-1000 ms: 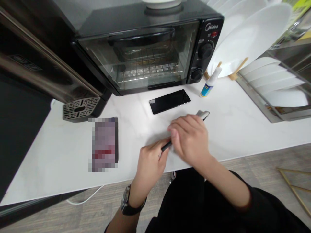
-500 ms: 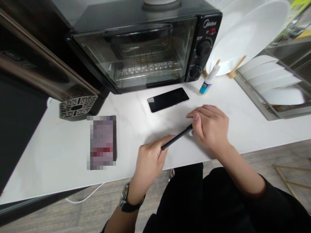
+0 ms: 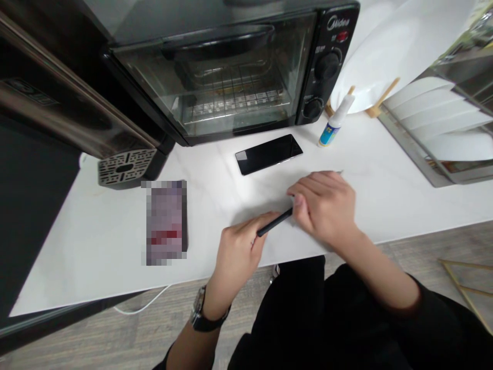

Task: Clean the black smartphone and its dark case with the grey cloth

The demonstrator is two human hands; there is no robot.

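Observation:
A slim black bar (image 3: pixel 275 222) slants up to the right between my hands, above the counter; its exact kind does not show. My left hand (image 3: pixel 241 246) is closed on the lower end, fingertips partly hidden behind it. Around the upper part my right hand (image 3: pixel 323 205) is closed, thumb bent in, covering that stretch. A small grey tip (image 3: pixel 340 172) sticks out beyond the right knuckles, and I cannot tell whether it belongs to the bar. Just behind the hands a black smartphone (image 3: pixel 269 154) lies flat, screen up.
A toaster oven (image 3: pixel 231 87) stands at the back of the white counter (image 3: pixel 96 246). On the left are a machine with a drip tray (image 3: pixel 127 167) and a blurred-out flat object (image 3: pixel 165 223). To the right are a spray bottle (image 3: pixel 334 128), racked white plates (image 3: pixel 385 61) and bowls (image 3: pixel 442 113).
My right hand has slid left and down along the black bar, covering more of it. A grey tip now shows beyond the hand. The left hand stays almost still; the view has shifted slightly.

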